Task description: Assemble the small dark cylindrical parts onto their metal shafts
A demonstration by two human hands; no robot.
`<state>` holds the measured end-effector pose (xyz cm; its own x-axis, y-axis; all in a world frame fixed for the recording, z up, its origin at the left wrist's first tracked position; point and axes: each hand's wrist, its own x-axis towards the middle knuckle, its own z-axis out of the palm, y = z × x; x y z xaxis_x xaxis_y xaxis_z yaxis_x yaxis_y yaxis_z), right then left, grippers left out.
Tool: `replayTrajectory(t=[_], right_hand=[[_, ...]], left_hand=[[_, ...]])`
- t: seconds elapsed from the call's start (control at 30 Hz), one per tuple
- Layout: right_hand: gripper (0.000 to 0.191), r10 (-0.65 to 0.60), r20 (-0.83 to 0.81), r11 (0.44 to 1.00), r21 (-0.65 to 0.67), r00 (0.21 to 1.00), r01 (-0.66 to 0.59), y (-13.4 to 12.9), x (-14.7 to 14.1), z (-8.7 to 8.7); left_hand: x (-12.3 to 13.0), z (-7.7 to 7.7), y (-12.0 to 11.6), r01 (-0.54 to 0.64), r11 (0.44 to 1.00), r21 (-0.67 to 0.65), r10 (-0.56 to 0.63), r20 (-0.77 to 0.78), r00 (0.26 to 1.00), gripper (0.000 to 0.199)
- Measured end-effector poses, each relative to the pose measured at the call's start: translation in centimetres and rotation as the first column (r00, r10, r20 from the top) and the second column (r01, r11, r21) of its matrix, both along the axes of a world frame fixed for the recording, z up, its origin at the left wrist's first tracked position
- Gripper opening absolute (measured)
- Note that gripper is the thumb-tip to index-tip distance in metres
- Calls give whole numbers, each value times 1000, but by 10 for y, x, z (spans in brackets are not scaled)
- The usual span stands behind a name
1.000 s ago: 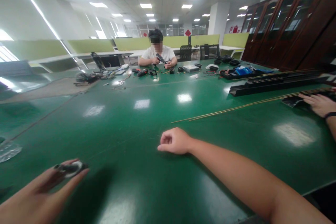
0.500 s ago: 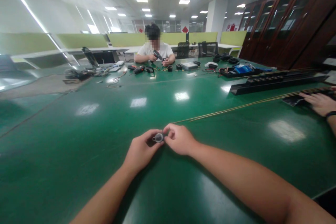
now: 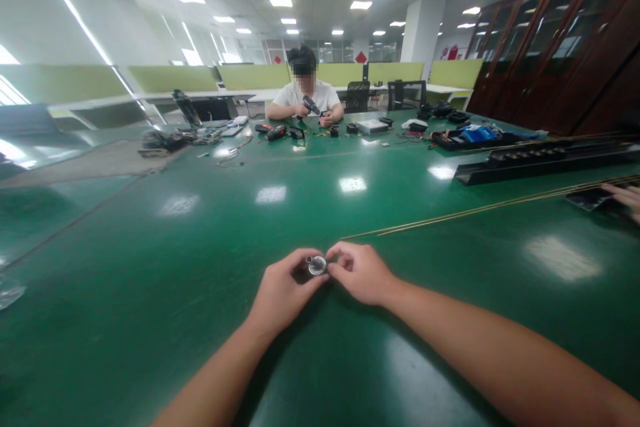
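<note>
A small round metallic piece (image 3: 317, 265) with a little ring-like end on its left side sits between my two hands, low over the green tabletop. My left hand (image 3: 287, 287) is closed on it, with thumb and fingertips around its left and lower edge. From the other side, my right hand (image 3: 363, 273) pinches at its right edge with thumb and index finger. Its exact kind is too small to make out, and its far side is hidden by my fingers.
Thin brass-coloured rods (image 3: 450, 215) lie beyond my right hand. A long black metal channel (image 3: 540, 167) and a tray with blue material (image 3: 477, 135) stand at the right. Across the green table (image 3: 210, 233), a person (image 3: 305, 93) holds a power drill. Another person's hand (image 3: 625, 197) touches a black part.
The view has turned slightly left, so the scene sits further right. Both hands stay on the metallic piece, whose face appears slightly turned. The other person's hand at the right is now mostly out of view.
</note>
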<state>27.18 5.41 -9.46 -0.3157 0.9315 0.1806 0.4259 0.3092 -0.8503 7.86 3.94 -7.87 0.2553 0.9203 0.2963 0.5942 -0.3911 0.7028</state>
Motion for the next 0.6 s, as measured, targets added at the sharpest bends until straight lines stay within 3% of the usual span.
replayTrajectory(t=[0.6], right_hand=[[20, 2, 13, 999, 41, 1000, -2, -1, 0, 0]], left_hand=[[0, -2, 2, 55, 995, 86, -57, 26, 998, 18]])
